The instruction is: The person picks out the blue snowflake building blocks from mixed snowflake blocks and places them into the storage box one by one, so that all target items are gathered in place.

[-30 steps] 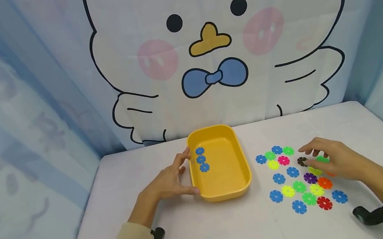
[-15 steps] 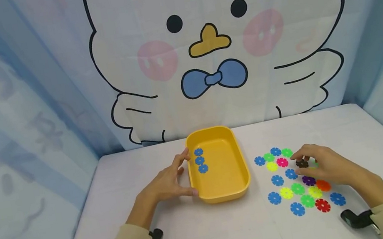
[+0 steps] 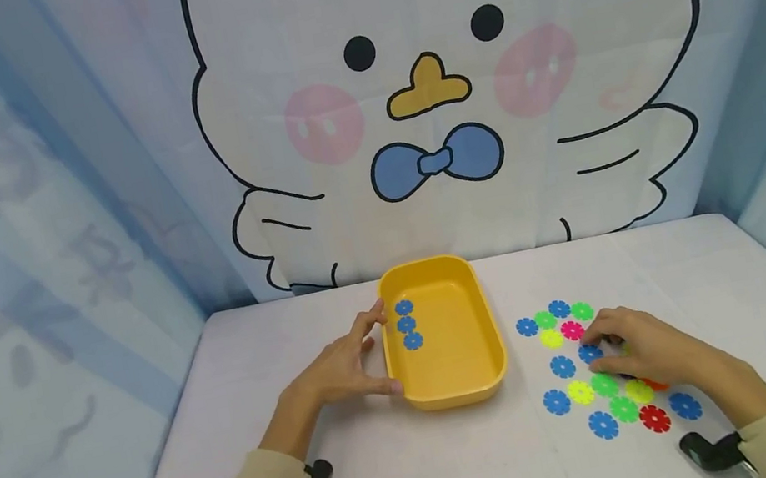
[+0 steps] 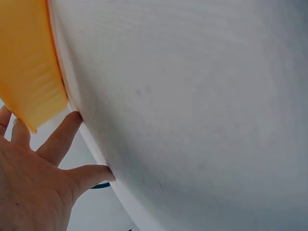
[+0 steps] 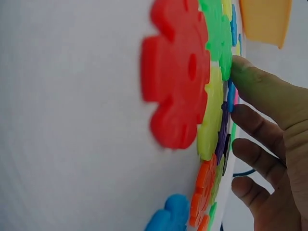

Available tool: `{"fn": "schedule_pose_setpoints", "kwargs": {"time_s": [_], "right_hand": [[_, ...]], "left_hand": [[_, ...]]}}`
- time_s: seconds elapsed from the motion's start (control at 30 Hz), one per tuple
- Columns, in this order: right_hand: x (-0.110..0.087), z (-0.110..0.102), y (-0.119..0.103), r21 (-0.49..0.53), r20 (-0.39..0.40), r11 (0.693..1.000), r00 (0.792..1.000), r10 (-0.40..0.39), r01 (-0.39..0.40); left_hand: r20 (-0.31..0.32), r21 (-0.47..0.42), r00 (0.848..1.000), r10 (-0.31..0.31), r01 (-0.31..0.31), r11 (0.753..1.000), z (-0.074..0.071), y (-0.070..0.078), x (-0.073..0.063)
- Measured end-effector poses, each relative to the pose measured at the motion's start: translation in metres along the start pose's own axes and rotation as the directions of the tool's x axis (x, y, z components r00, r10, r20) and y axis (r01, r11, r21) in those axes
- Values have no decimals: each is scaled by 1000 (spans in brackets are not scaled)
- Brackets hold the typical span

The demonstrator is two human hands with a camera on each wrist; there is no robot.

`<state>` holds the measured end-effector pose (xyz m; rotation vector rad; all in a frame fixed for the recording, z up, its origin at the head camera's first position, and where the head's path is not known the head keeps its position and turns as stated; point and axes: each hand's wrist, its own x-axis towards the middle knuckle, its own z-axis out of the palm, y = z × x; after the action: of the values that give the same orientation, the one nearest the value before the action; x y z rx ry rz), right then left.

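My left hand (image 3: 337, 372) rests at the left side of a yellow tray (image 3: 451, 329), thumb and fingers spread along its wall. Inside the tray, three blue interlocking discs (image 3: 407, 325) lie in a column by the left wall. To the right, several notched plastic discs in many colours lie flat on the table. Over them hovers my right hand (image 3: 648, 347), its thumb and index fingertips right at opposite edges of a blue disc (image 3: 589, 353). The right wrist view has that blue disc (image 5: 231, 94) between thumb and index, the other fingers loosely bent.
Around the right hand are a pink disc (image 3: 572, 331), green disc (image 3: 604, 384), red disc (image 3: 655, 419) and other blue discs, closely spaced. White cloth covers the table (image 3: 467, 470). A curtain with a cartoon bird (image 3: 439, 212) hangs behind its far edge.
My right hand has moved left and a little nearer, from beside the black disc to the blue one, with its thumb and index closer together. My left hand stays at the tray.
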<state>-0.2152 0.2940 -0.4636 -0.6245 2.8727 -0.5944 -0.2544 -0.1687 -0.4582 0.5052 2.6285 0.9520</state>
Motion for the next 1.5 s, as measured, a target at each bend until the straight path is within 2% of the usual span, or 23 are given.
{"fn": "schedule_pose_setpoints", "kwargs": {"time_s": [0.2,0.67,0.9,1.07,1.23,1.37,1.5], "right_hand": [[1,-1,-2,-1,-2,1000,1000,-8,8],[-2,1,-3,73,8,997,1000,7,-7],[-4,0,-4,116,73,993,997,20,-28],[-6,-2,-5,109,87,994,996,19,-29],[-5,-5,-4,77,98,996,995,32,-39],[-3,-8,-2,55,58,997,997,42,-45],[-1,-13,-1,52,-58,999,998,-7,10]], "left_hand": [[-10,13,1000,0,0,1000,-2,0,0],[-5,10,1000,-13,13,1000,1,1,0],[-2,6,1000,-6,6,1000,3,1,-1],[-8,10,1000,-22,22,1000,2,1,-1],[-10,14,1000,-10,10,1000,1,2,-1],[-2,9,1000,7,-7,1000,2,1,-2],[-5,10,1000,7,-7,1000,3,1,-2]]}}
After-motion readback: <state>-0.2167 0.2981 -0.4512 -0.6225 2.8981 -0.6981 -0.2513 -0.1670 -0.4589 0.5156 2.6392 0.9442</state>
